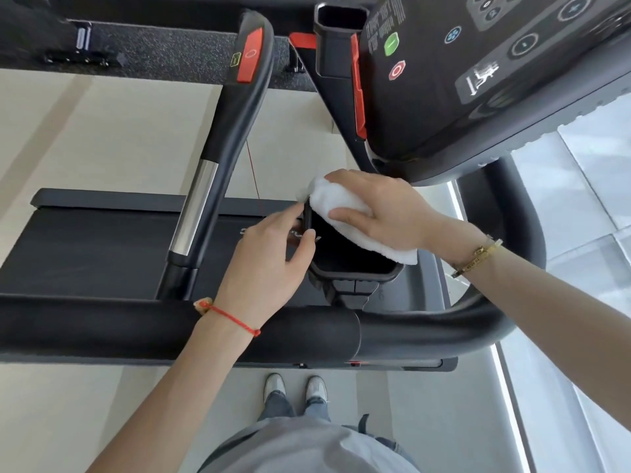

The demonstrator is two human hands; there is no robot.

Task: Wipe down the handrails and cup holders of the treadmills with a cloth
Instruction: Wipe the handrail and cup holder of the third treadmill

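Observation:
A black cup holder [355, 271] hangs off the treadmill's side below the console. My right hand [386, 209] presses a folded white cloth [341, 203] onto the holder's far and right rim. My left hand [269, 254] grips the holder's left wall, thumb on the rim. A thick black handrail [136, 329] runs across the view under my left forearm. A second black handrail [235, 107] with a chrome section and a red button reaches away from me. A second cup holder [338, 32] sits at the top.
The treadmill console [495, 63] with round buttons fills the upper right. The black running belt [88, 247] lies below the rails. A thin red cord [254, 179] hangs down by the far handrail. Pale floor and my white shoes [297, 387] show at the bottom.

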